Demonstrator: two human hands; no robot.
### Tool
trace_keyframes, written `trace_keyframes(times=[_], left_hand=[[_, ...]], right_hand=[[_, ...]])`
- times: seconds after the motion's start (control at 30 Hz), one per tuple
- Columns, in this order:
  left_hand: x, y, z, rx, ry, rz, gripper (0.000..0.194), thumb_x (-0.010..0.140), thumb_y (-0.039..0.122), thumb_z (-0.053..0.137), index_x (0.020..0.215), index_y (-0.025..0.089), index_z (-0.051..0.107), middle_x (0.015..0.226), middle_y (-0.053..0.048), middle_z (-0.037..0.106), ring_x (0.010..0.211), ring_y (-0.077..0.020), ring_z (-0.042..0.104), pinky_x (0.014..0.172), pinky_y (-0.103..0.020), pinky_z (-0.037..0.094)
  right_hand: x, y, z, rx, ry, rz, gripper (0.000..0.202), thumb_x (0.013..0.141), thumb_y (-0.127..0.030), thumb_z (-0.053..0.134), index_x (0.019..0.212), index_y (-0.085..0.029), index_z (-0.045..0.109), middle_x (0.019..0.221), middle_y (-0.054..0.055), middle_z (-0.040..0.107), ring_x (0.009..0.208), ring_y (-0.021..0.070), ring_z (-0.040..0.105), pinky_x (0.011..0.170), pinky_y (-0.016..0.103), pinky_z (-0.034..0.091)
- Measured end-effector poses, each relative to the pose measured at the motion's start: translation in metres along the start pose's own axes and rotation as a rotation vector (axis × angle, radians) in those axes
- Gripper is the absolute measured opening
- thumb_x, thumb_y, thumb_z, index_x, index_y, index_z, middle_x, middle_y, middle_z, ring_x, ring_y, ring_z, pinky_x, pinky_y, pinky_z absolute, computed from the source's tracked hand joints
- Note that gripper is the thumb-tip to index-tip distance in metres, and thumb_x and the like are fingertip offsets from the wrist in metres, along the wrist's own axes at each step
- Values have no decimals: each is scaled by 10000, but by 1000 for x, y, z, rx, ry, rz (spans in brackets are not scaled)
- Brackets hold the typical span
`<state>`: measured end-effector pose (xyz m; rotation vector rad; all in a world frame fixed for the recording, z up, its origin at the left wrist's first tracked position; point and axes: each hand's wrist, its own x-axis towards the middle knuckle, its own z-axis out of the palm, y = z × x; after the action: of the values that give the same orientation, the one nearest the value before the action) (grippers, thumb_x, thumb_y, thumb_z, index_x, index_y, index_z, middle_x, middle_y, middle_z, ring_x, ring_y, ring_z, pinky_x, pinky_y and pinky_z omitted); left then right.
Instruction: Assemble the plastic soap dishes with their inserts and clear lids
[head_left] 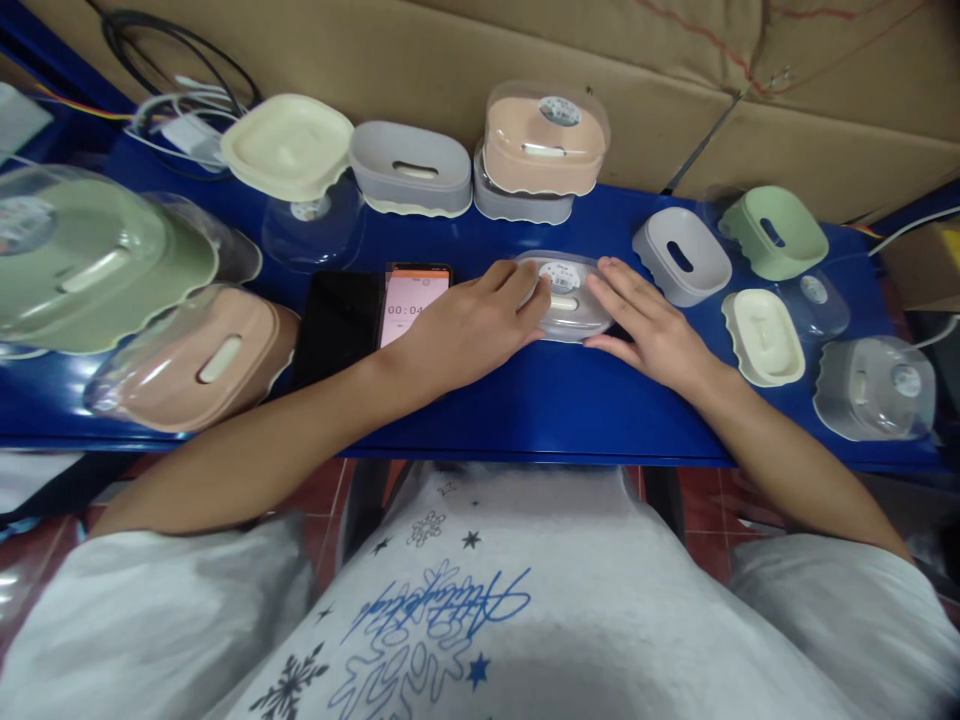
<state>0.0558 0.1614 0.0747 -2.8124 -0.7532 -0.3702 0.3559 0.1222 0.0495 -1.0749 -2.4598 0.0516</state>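
Between left grip (487,318) and right grip (651,325) | lidded box (571,322) | touched by both

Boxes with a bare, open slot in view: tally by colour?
Gray: 2, back box and right-hand box
Green: 1, box at far right
Total: 3

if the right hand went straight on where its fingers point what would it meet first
The clear lid, which the right hand seems to touch; past it, probably the grey box under the peach box, though depth is unclear.
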Motion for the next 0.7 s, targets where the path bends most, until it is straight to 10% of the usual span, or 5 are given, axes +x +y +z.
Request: trace_keyframes(times=[0.7], left_hand=[[2, -14, 11, -204, 95, -32, 442, 1111, 380, 547, 1496, 163, 546, 1459, -196, 619, 1346, -369, 603, 1121, -545, 545]], right_hand=[[1, 4, -5, 78, -16, 93, 797, 1040, -534, 658, 1735, -432, 281, 1790, 3, 345, 1610, 350, 425, 1336, 590, 391]])
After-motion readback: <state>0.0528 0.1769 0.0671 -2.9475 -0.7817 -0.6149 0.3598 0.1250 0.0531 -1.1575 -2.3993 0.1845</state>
